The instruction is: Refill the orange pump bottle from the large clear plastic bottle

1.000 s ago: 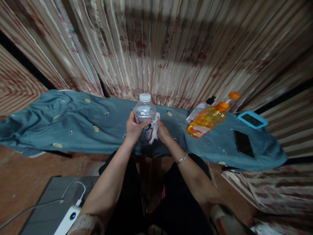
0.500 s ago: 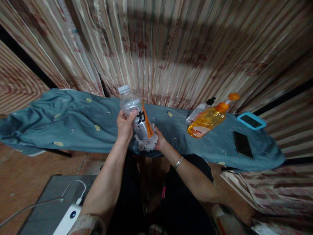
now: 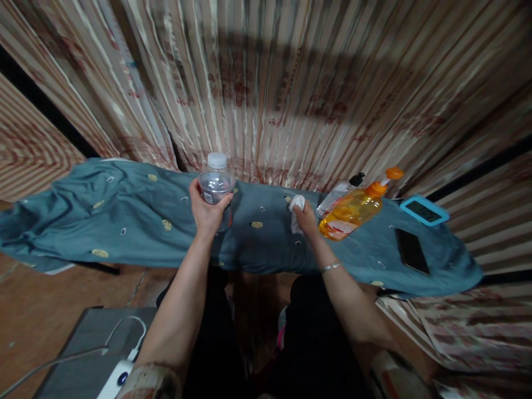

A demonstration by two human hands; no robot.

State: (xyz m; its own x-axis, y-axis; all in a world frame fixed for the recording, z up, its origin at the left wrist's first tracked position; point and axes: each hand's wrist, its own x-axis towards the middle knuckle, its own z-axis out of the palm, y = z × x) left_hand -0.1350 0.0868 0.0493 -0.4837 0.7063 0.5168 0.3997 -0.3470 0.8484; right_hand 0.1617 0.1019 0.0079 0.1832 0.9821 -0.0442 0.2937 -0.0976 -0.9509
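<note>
My left hand (image 3: 208, 213) is wrapped round a clear plastic bottle (image 3: 216, 180) with a white cap, which is upright at the left middle of the cloth-covered table. Fingers and thumb hide part of the bottle's lower half. To the right, my right hand (image 3: 306, 218) grips a crumpled white tissue (image 3: 297, 208), apart from the bottle. Close by that hand lies an orange pump bottle (image 3: 353, 213) of yellow liquid, tilted in the view. Behind it is a clear bottle (image 3: 333, 198) with a black top.
A blue-framed digital clock (image 3: 424, 210) and a dark phone (image 3: 411, 251) are at the right end of the blue-green cloth (image 3: 137, 221). Pleated curtains (image 3: 266, 100) hang behind. At lower left, a white device (image 3: 116, 379) with a cable rests on a grey surface (image 3: 83, 346).
The white-capped bottle has gone from tilted to upright, moving slightly left and turning its label away. My right hand has left the bottle's base and moved right with the tissue.
</note>
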